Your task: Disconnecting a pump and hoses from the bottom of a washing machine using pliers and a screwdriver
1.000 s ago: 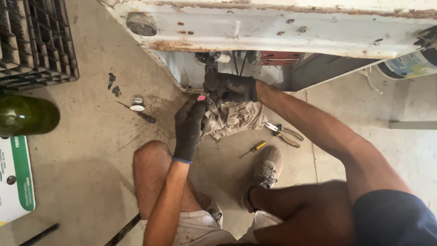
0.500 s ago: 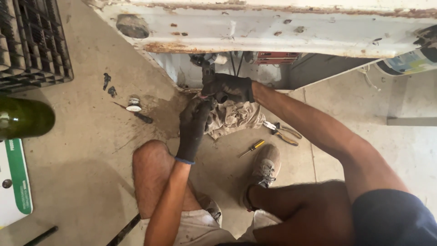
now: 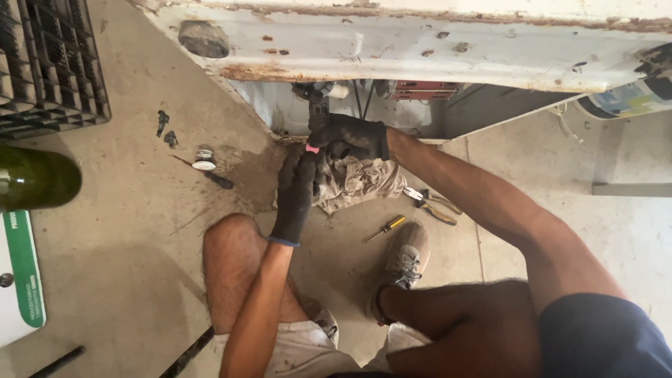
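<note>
Both my hands wear black gloves and meet under the rusty white metal edge [image 3: 392,49] of an appliance. My right hand [image 3: 353,136] is closed around a dark part [image 3: 318,112] that sticks out of the opening. My left hand [image 3: 295,189] is closed on a thin tool with a small pink tip [image 3: 312,148], pressed against the right hand. A dirty beige rag [image 3: 364,180] lies on the floor just beneath both hands.
Pliers [image 3: 434,204] and a yellow-handled screwdriver [image 3: 383,228] lie right of the rag. Small screws and a round cap [image 3: 204,159] sit to the left. A green bottle [image 3: 35,180], a black crate [image 3: 49,63] and a white-green board [image 3: 17,280] stand far left. My knee and shoe are below.
Both hands have shifted slightly up toward the opening. The left hand has drawn closer to the right hand, and the pink tip now sits between them.
</note>
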